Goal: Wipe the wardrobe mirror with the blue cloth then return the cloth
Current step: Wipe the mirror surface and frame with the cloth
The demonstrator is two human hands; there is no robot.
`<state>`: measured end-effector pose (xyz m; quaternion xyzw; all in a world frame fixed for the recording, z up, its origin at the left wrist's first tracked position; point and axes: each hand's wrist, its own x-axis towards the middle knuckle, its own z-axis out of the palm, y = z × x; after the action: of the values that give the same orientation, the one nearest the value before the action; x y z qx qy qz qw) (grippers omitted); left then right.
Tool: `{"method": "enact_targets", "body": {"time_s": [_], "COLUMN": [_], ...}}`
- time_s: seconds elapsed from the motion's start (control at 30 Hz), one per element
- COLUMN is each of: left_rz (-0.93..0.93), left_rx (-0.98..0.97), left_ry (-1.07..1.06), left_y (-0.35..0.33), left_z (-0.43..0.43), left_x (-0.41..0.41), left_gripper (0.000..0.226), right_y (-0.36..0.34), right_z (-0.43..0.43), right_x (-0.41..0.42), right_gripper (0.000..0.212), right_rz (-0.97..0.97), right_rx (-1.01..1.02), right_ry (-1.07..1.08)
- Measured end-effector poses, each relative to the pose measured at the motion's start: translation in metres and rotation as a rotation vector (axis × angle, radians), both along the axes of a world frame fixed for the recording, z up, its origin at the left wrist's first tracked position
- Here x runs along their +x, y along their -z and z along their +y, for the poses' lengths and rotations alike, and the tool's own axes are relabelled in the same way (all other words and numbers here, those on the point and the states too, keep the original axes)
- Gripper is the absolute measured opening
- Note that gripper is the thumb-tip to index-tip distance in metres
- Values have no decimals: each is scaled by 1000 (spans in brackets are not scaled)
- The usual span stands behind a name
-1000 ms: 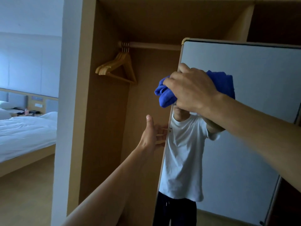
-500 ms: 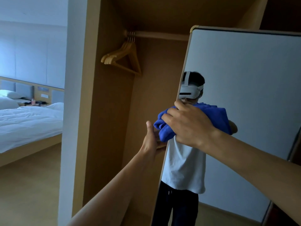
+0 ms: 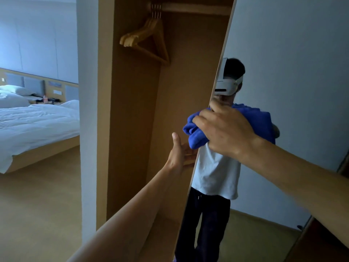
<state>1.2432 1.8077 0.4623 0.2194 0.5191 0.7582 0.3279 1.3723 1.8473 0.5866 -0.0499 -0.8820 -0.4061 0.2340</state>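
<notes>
The wardrobe mirror is on the inner face of an open door at the right and reflects a person in a white shirt. My right hand grips a bunched blue cloth and presses it against the glass near the mirror's left edge, at mid height. My left hand holds that left edge of the door just below the cloth, thumb up in front and fingers wrapped behind the edge.
The open wardrobe shows a rail with several wooden hangers. A white wall post stands left of it. A bed with white bedding lies at far left on a tan floor.
My right hand has wiped the cloth down the mirror's left edge from near the top to mid height. My left hand has stayed on the door edge.
</notes>
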Motion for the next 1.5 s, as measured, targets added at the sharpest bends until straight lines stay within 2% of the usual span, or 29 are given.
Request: {"method": "enact_targets", "body": {"time_s": [0.1, 0.23, 0.3, 0.43, 0.5, 0.73, 1.07, 1.27, 1.37, 1.5], "left_rz": [-126, -225, -215, -99, -51, -54, -131, -83, -35, -27], "left_rx": [61, 108, 73, 27, 15, 56, 54, -36, -59, -17], "left_ry": [16, 29, 50, 89, 107, 119, 202, 182, 135, 126], "left_y": [7, 16, 24, 26, 18, -13, 46, 86, 80, 52], "left_z": [1, -2, -4, -10, -13, -10, -2, -8, -11, -12], "left_x": [1, 0, 0, 4, 4, -7, -9, -7, -6, -6], "left_gripper": [77, 89, 87, 59, 53, 49, 31, 28, 33, 26], "right_y": [33, 65, 73, 76, 71, 56, 111, 148, 146, 129], "right_z": [-2, -2, 0, 4, 4, 0, -2, -5, -8, -10], "right_x": [0, -1, -1, 4, 5, -4, -2, -2, -3, -10], "right_gripper": [29, 27, 25, 23, 26, 41, 50, 40, 39, 37], "right_rz": [-80, -136, -144, -157, -158, -89, -166, -265, -257, -193], "right_rx": [-69, -108, -108, -95, -91, -78, -119, -108, -116, -84], "right_ry": [8, 3, 5, 13, 23, 83, 143, 182, 163, 147]}}
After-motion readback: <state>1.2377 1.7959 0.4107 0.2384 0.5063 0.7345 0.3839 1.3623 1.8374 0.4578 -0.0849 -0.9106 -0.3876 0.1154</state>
